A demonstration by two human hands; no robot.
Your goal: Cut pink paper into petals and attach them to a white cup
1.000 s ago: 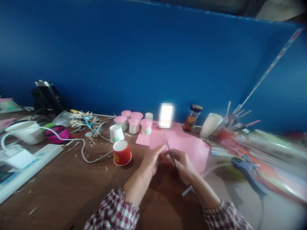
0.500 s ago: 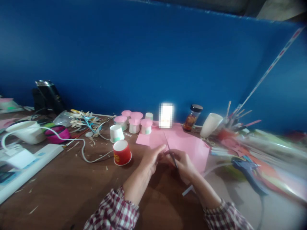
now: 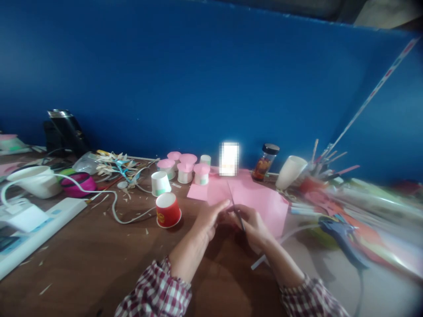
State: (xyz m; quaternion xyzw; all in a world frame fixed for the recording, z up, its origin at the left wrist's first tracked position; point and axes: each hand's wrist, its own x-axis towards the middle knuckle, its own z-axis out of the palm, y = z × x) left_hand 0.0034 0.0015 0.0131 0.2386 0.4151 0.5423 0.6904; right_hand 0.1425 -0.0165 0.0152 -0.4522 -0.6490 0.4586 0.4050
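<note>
Pink paper (image 3: 257,198) between red cup (image 3: 168,212), probable glue gun (image 3: 344,238).

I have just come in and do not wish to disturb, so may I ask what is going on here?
A person in checked sleeves is using both hands over a brown table. The right hand holds a slim, pointed tool, perhaps scissors; the left hand is close beside it, but whether it grips anything is unclear. Pink paper lies just beyond the hands. On the left stand an upturned red cup and several cups with pink tops.
</note>
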